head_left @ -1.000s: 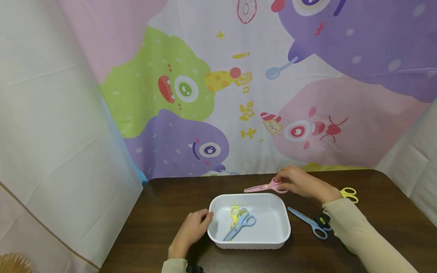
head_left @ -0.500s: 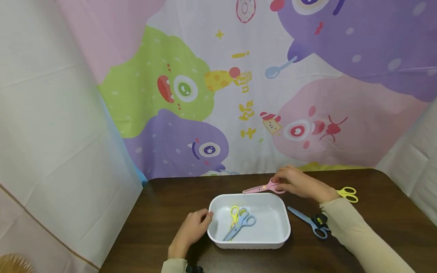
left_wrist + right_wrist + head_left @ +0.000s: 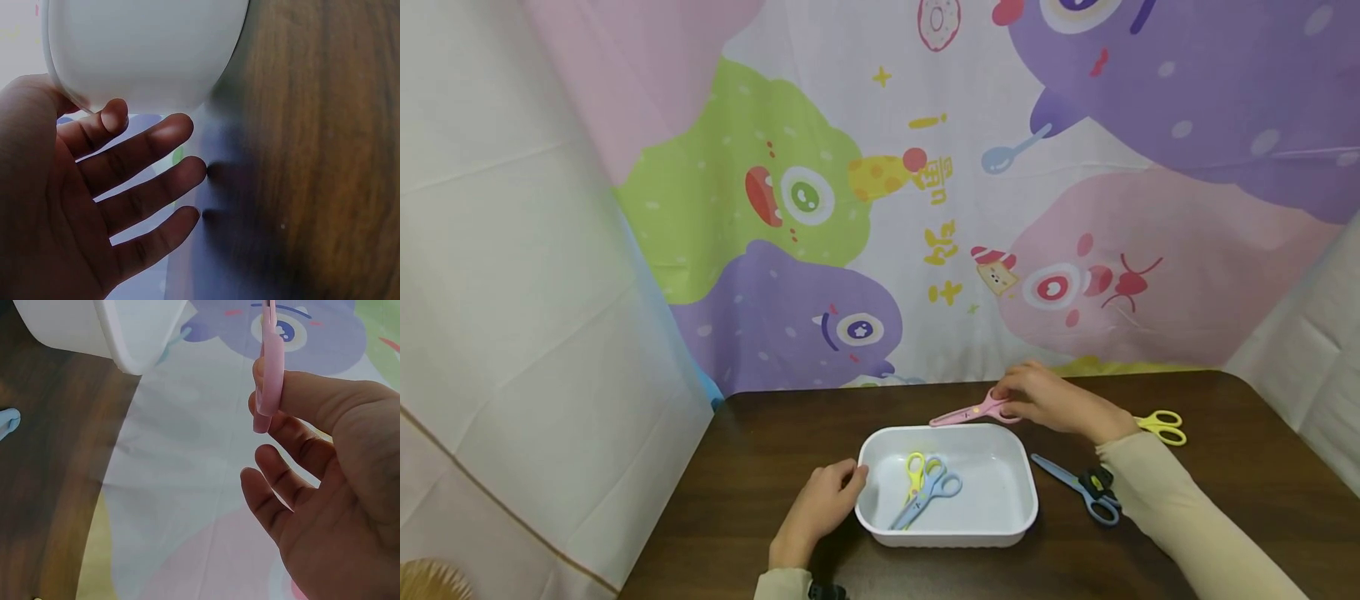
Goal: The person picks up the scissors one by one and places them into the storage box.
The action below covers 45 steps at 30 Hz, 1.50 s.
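A dark wooden table (image 3: 1225, 500) is standing against a cartoon monster backdrop (image 3: 925, 208) bearing yellow characters. The right hand (image 3: 1048, 400) is pinching pink scissors (image 3: 966, 412) just behind the white tray (image 3: 1022, 487), which is holding 2 scissors (image 3: 925, 487). The left hand (image 3: 820, 508), fingers relaxed, is touching the tray. Blue scissors (image 3: 1075, 483) and yellow scissors (image 3: 1165, 427) are lying nearby

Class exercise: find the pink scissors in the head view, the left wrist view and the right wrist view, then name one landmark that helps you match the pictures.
Head view: the pink scissors lie just behind the white tray, handles under the right hand.
Left wrist view: not in it.
Right wrist view: pink scissors upper right of centre, pinched in the right hand's fingers.
Shared landmark: the white tray, seen in all three views.
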Motion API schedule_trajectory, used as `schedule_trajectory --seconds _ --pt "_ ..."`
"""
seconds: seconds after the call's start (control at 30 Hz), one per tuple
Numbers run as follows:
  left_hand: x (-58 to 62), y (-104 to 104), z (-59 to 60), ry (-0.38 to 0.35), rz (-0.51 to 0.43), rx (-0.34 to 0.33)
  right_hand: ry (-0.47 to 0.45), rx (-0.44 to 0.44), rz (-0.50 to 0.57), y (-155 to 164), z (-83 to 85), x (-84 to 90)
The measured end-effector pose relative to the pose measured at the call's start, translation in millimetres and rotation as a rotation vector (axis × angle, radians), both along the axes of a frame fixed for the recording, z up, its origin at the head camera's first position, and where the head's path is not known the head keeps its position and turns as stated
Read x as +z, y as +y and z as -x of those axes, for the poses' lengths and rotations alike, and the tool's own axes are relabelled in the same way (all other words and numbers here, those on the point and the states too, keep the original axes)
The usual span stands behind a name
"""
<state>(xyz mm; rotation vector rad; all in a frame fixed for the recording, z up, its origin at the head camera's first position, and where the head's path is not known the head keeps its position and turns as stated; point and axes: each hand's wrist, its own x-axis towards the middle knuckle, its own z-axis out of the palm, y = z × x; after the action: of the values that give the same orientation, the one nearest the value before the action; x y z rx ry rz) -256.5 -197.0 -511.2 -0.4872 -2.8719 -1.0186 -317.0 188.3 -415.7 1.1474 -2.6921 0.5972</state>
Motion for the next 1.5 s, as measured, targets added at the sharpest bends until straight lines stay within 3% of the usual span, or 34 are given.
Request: schedule_trajectory --seconds 0.33,1.5 --pt "-0.5 0 0.8 0.007 0.007 0.0 -0.016 -0.016 -0.014 -5 1.4 -0.7" --pt "1.5 1 -0.1 0.014 0.011 -0.003 0.008 0.049 0.012 -14 -0.3 -7.2"
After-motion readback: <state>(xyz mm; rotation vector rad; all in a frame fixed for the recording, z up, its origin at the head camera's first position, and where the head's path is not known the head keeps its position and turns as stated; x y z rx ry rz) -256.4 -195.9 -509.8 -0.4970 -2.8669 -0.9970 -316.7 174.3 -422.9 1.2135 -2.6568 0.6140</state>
